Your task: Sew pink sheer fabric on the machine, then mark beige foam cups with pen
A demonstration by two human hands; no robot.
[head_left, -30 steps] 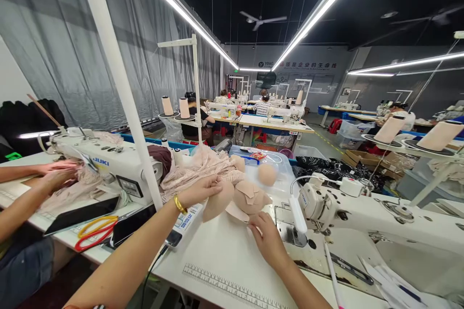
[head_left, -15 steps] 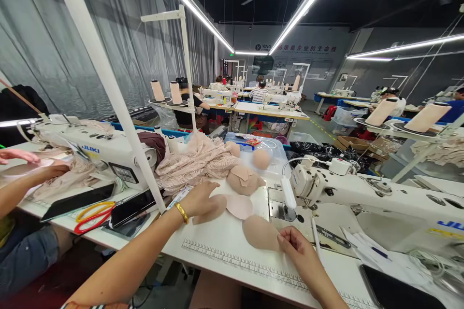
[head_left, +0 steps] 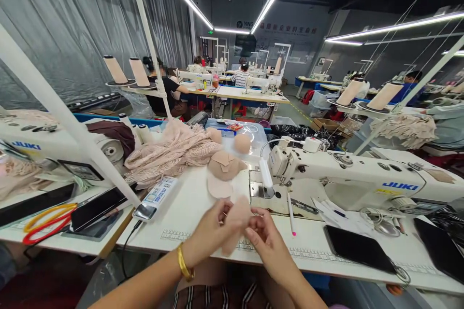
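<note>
Just above the table's front edge, my left hand [head_left: 213, 229], with a gold bracelet at the wrist, and my right hand [head_left: 270, 241] come close together. Both have their fingers closed on beige oval fabric pieces [head_left: 237, 219], blurred by motion. Whether one or two pieces are there I cannot tell. Beyond my hands a paler rounded fabric piece [head_left: 219, 188] lies flat on the white table. Behind it is a beige cup piece [head_left: 226, 166] with small cut scraps on top.
A sewing machine [head_left: 326, 174] stands to the right, its needle area beside the pieces. Lace fabric [head_left: 174, 152] is heaped at the back left. A marker pen [head_left: 291, 213], a phone [head_left: 358, 248] and scissors [head_left: 50, 222] lie about. A slanting white pole [head_left: 68, 116] crosses the left.
My left hand has moved right from the piece on the table and met my right hand, which has drawn inward. The beige pieces are now lifted between them. The view has turned right.
</note>
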